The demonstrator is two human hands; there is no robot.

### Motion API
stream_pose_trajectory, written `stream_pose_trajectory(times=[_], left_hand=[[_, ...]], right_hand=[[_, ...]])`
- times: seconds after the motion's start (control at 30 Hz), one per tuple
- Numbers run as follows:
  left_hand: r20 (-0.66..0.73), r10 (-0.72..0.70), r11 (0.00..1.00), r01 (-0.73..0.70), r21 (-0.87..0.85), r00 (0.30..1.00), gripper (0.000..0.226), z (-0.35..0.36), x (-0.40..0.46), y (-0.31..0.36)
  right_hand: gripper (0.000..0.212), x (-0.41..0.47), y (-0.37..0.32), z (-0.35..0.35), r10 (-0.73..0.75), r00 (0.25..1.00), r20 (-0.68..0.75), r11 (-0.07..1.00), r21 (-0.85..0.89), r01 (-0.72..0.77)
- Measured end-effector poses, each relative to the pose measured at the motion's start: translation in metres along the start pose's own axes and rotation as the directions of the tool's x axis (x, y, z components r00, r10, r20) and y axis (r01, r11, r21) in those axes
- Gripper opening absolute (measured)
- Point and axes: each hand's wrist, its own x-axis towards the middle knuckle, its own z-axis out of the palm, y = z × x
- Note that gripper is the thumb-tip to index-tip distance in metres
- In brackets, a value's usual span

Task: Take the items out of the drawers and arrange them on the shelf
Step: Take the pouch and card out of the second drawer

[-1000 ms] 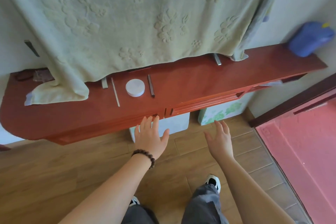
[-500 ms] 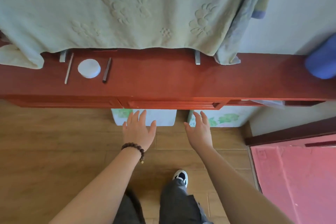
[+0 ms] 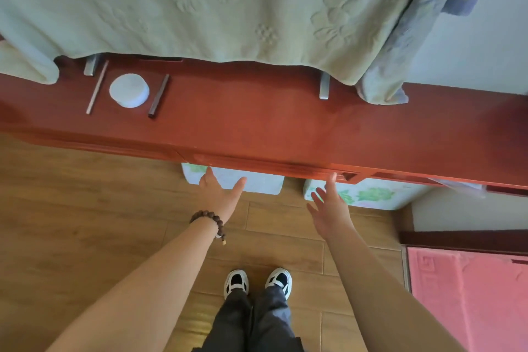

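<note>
- Overhead, a pale green towel (image 3: 200, 3) with raised flower patterns hangs across the top of the view, its lower edge draping onto the back of the shelf.
- Below it runs the long red-brown shelf (image 3: 271, 123), with the drawer fronts (image 3: 257, 164) along its near edge; they look closed, and nothing of their contents shows.
- Wood-look flooring (image 3: 71, 223) fills the lower left, and a pink mat (image 3: 468, 294) lies at the lower right.
- Two white boxes with green prints (image 3: 368, 194) sit on the floor under the shelf.
- The left hand (image 3: 220, 194), with a bead bracelet (image 3: 210, 221) at the wrist, reaches up to the drawer's lower edge, fingers straight and holding nothing.
- The right hand (image 3: 328, 203) does likewise farther right, fingers spread and loose, one fingertip at the drawer edge.
- On the shelf's left part lies a round white container (image 3: 129, 90), between a thin light stick (image 3: 97, 88) and a dark bar (image 3: 159, 96).
</note>
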Motion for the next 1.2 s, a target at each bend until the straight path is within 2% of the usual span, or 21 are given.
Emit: stream_pose_trajectory(times=[0.07,0.13,0.27,0.53,0.7,0.83,0.93,1.03,1.2], left_hand=[[0.079,-0.085,0.96,0.103,-0.26,0.993,0.114,0.007,0.015,0.003],[0.088,-0.135,0.903,0.159,-0.399,0.987,0.124,0.014,0.028,0.007],[0.1,-0.166,0.8,0.194,-0.568,0.981,0.147,0.025,0.048,0.011],[0.099,-0.079,0.783,0.124,-0.61,0.992,0.149,0.024,0.052,0.006],[0.117,-0.142,0.755,0.184,-0.629,0.983,0.153,0.028,0.033,0.007],[0.15,-0.153,0.668,0.214,-0.713,0.977,0.15,0.033,0.008,-0.009],[0.199,-0.165,0.704,0.257,-0.662,0.966,0.137,0.033,-0.015,-0.029],[0.182,-0.164,0.729,0.243,-0.64,0.97,0.131,0.033,-0.037,-0.048],[0.183,-0.17,0.767,0.247,-0.592,0.968,0.144,0.032,-0.064,-0.076]], right_hand=[[0.082,0.021,0.0,-0.002,0.056,0.998,0.013,0.971,0.234,-0.057],[0.099,0.04,0.002,-0.003,0.079,0.997,0.021,0.909,0.41,-0.08],[0.101,0.066,0.003,0.0,0.027,0.994,0.101,0.818,0.569,-0.081],[0.097,0.067,0.01,0.004,-0.003,0.992,0.122,0.77,0.634,-0.076],[0.097,0.055,0.025,-0.003,0.004,0.993,0.119,0.748,0.659,-0.081],[0.096,0.038,0.049,-0.016,0.022,0.994,0.11,0.738,0.669,-0.09],[0.096,0.018,0.068,-0.025,0.03,0.994,0.107,0.729,0.678,-0.095],[0.093,0.0,0.087,-0.034,0.033,0.994,0.102,0.72,0.688,-0.095],[0.093,-0.026,0.113,-0.045,0.029,0.996,0.083,0.714,0.695,-0.079]])
